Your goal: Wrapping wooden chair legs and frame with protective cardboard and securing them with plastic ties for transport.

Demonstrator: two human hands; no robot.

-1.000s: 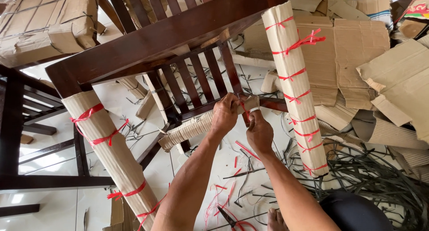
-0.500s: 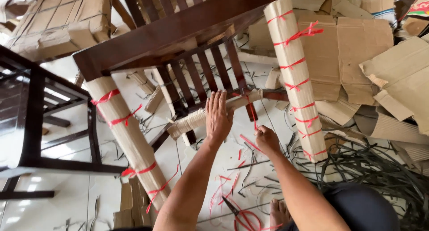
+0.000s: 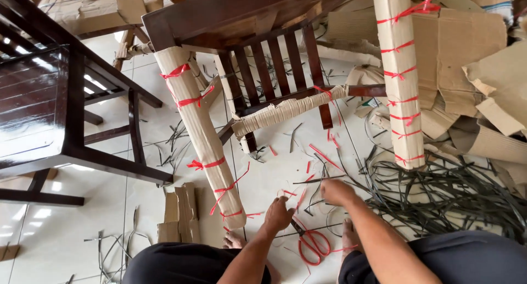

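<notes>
So the red-handled scissors (image 3: 311, 244) are lying flat on the white tiled floor (image 3: 110, 218), right between the person's two bare feet, blades pointing up-left toward the left hand (image 3: 278, 215). That hand is down low just beside the blade tips, fingers (image 3: 273, 227) loosely curled toward the tile; I can't tell if they're actually touching the scissors or pinching one of the scraps. The right hand (image 3: 336, 190) is a bit further out, fingers bunched in a loose fist over the litter, and again I can't tell whether there's anything in it.

All around the hands the floor is scattered with short bits of red plastic string (image 3: 324, 156) and dark grey strapping offcuts (image 3: 439, 196), with a big tangle of the strapping off to the right.

Just past the hands is an upturned dark brown wooden chair (image 3: 241, 15). Its near leg (image 3: 200, 136) and the far right leg (image 3: 401, 75) are wrapped in corrugated cardboard tied with red string, and the lower rail (image 3: 285, 111) is wrapped too. A second, bare dark wooden chair (image 3: 66, 114) stands on the left. Loose brown cardboard sheets (image 3: 466, 53) pile up at the right and along the top, and a few small folded cardboard pieces (image 3: 178, 212) sit near the wrapped leg.
</notes>
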